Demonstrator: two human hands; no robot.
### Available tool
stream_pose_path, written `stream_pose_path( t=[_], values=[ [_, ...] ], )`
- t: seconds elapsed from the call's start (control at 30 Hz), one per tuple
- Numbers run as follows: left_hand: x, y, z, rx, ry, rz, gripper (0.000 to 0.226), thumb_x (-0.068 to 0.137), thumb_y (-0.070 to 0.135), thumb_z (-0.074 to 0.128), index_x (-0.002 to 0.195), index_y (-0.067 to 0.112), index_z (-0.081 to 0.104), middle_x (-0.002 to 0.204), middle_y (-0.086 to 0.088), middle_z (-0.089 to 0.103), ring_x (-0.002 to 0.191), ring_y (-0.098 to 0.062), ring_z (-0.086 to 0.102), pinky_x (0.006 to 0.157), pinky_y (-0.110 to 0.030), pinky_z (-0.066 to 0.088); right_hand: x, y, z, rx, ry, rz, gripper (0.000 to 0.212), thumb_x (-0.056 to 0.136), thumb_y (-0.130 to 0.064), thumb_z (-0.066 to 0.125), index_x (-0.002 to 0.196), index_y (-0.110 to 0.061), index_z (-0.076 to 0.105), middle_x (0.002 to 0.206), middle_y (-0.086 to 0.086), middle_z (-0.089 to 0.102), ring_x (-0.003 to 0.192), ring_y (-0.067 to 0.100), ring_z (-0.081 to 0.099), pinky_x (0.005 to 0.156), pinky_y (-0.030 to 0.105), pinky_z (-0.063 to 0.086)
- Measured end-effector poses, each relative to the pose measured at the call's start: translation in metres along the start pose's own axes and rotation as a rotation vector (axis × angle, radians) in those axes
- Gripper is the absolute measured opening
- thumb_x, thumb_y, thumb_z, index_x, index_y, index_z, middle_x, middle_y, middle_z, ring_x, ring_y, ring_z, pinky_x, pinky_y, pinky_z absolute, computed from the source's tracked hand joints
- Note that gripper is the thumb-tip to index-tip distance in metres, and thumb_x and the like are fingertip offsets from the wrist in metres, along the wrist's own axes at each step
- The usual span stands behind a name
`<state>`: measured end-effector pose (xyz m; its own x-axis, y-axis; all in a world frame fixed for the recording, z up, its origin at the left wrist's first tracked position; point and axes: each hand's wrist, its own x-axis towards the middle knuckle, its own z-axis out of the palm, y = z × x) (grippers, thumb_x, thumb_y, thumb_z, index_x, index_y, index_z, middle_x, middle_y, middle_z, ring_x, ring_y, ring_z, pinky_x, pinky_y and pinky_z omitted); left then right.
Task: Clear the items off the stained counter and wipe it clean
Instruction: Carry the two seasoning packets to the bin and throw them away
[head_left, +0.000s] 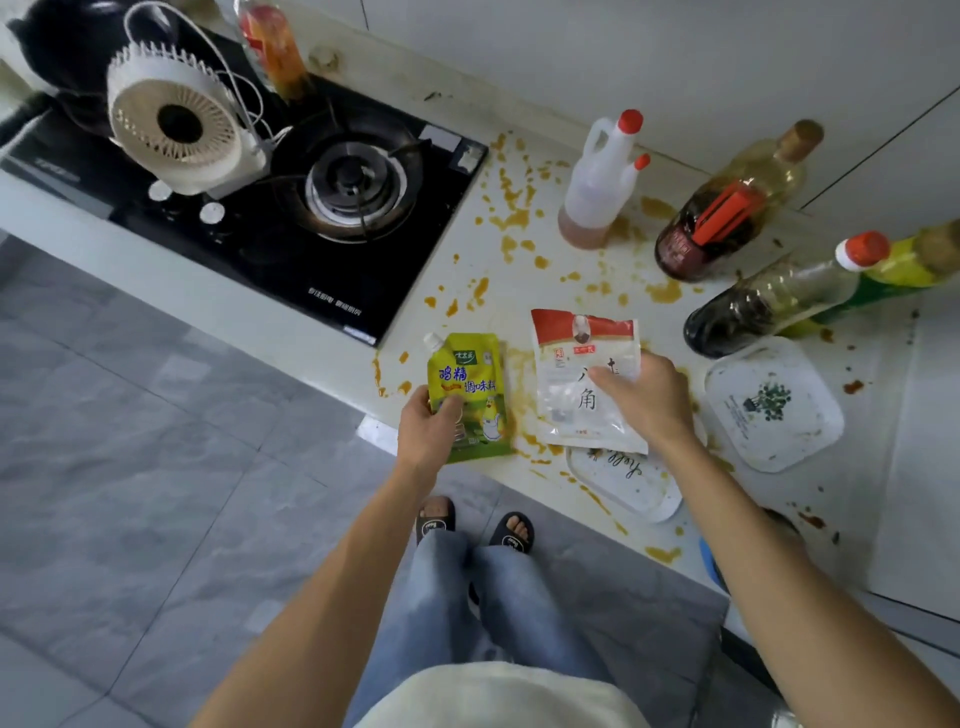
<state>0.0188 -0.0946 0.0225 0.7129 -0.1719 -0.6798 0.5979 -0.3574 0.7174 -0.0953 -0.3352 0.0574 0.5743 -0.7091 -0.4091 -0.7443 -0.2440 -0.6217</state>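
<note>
The white counter (519, 270) is splashed with orange-yellow stains. My left hand (428, 428) grips the lower part of a yellow-green seasoning pouch (470, 387) with a white spout, at the counter's front edge. My right hand (647, 397) holds a white and red spice packet (576, 374) by its right side, just right of the pouch. Under the packet lies a white rectangular tray (631, 486) with script lettering. A second white tray (774, 402) with a green plant print sits further right.
A black gas hob (291, 208) with a white fan (176, 124) on it fills the left. Behind stand a white bottle with red caps (597, 182), a dark sauce bottle (722, 213), a nearly empty dark bottle (769, 299) and a yellow-green bottle (904, 265).
</note>
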Motion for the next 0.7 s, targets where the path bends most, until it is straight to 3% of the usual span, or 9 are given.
stream_pose_path(
  t=[0.13,0.3,0.37,0.43,0.5,0.57,0.7],
  values=[
    [-0.026,-0.016,-0.043,0.042,0.015,0.045,0.015,0.098,0.016,0.066,0.108,0.026,0.072,0.102,0.004,0.082,0.096,-0.02,0.078,0.081,-0.036,0.063,-0.042,0.022,0.002,0.002,-0.044,-0.038,0.007,0.083,-0.043,0.075,0.08,-0.036,0.073,0.077,-0.018,0.074,0.079,0.008,0.07,0.07,0.03,0.055],
    [-0.059,-0.069,-0.117,0.004,0.069,0.027,0.02,0.101,0.014,0.071,0.121,0.014,0.07,0.108,-0.004,0.082,0.094,-0.022,0.079,0.085,-0.039,0.062,-0.073,0.03,0.026,-0.129,-0.175,-0.129,0.019,0.089,-0.039,0.076,0.092,-0.021,0.081,0.075,-0.016,0.074,0.075,0.01,0.071,0.066,0.028,0.053],
    [-0.073,-0.099,-0.148,0.042,0.148,0.018,0.018,0.103,0.011,0.067,0.12,0.015,0.067,0.105,-0.003,0.079,0.091,-0.022,0.076,0.084,-0.036,0.059,-0.081,0.019,0.044,-0.2,-0.243,-0.159,0.024,0.088,-0.045,0.075,0.083,-0.022,0.08,0.072,-0.01,0.075,0.069,0.012,0.069,0.065,0.03,0.054],
    [-0.088,-0.135,-0.179,0.157,0.263,-0.006,0.016,0.104,0.012,0.066,0.119,0.016,0.064,0.102,-0.001,0.074,0.091,-0.024,0.071,0.086,-0.038,0.055,-0.086,0.001,0.066,-0.269,-0.315,-0.208,0.029,0.086,-0.049,0.074,0.069,-0.025,0.074,0.061,-0.01,0.071,0.063,0.012,0.069,0.054,0.026,0.047],
    [-0.105,-0.173,-0.207,0.261,0.369,-0.061,0.014,0.104,0.015,0.065,0.118,0.013,0.062,0.101,-0.003,0.069,0.095,-0.026,0.066,0.083,-0.037,0.047,-0.091,-0.021,0.093,-0.341,-0.392,-0.274,0.033,0.086,-0.048,0.074,0.066,-0.023,0.072,0.058,-0.01,0.069,0.059,0.006,0.067,0.046,0.022,0.041],
    [-0.122,-0.21,-0.233,0.297,0.455,-0.149,0.008,0.105,0.018,0.064,0.11,0.015,0.058,0.101,-0.007,0.068,0.094,-0.028,0.063,0.077,-0.034,0.038,-0.098,-0.046,0.124,-0.41,-0.472,-0.351,0.028,0.086,-0.045,0.073,0.072,-0.021,0.076,0.061,-0.009,0.07,0.062,0.005,0.067,0.05,0.023,0.044],
    [-0.152,-0.277,-0.277,0.231,0.514,-0.37,0.017,0.105,0.021,0.062,0.116,0.009,0.057,0.118,-0.023,0.071,0.108,-0.042,0.067,0.08,-0.039,0.041,-0.117,-0.095,0.192,-0.558,-0.565,-0.524,0.028,0.09,-0.043,0.07,0.088,-0.016,0.077,0.08,0.0,0.076,0.077,0.022,0.07,0.061,0.032,0.051]
  ],
)
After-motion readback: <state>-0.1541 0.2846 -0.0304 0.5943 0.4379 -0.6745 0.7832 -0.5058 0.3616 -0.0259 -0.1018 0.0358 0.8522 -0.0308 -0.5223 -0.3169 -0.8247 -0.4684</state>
